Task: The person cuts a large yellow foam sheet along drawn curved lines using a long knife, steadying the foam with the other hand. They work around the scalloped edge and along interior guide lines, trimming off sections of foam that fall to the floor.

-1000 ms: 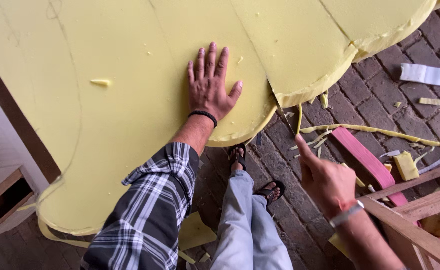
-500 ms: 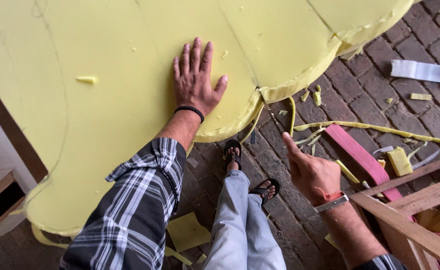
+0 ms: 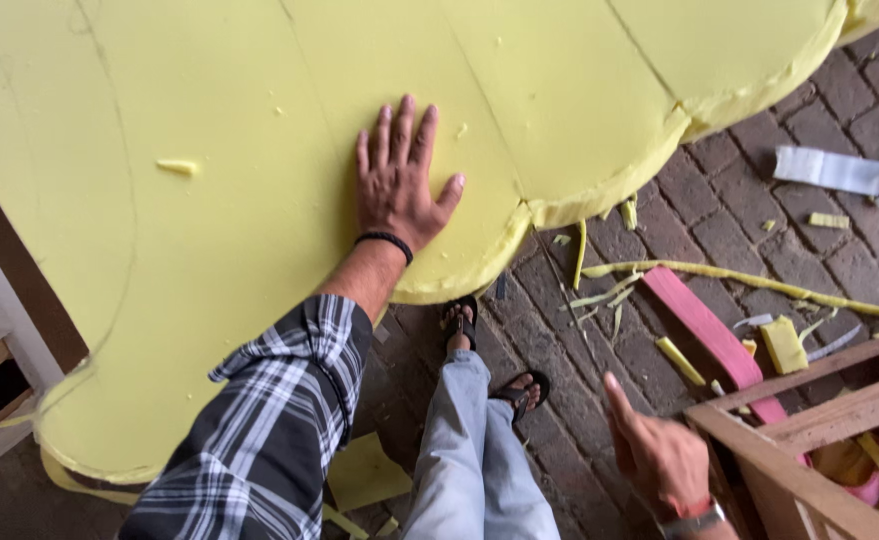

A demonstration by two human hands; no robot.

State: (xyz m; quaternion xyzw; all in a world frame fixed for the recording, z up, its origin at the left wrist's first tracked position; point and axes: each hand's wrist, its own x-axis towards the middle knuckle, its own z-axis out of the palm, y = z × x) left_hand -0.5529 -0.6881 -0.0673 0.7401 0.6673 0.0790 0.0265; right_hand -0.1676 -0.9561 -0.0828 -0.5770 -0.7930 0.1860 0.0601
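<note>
**Left palm stays pressed on the foam as the right hand drops away**

The yellow foam sheet (image 3: 210, 200) with its scalloped edge fills the left and centre. The left hand (image 3: 398, 185) lies flat on it near that edge, fingers spread wide, holding nothing, much as a second ago. Below it are sandalled feet on the brick floor (image 3: 740, 215), strewn with foam offcuts (image 3: 750, 280) and a pink strip (image 3: 705, 325). The right hand (image 3: 660, 455), empty, thumb raised and fingers loosely curled, has sunk lower, beside the wooden frame (image 3: 810, 410), well apart from the foam.

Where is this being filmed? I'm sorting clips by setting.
Probably an upholstery or furniture workshop: a big yellow foam sheet, foam offcuts strewn on the brick floor, and a bare wooden frame.
</note>
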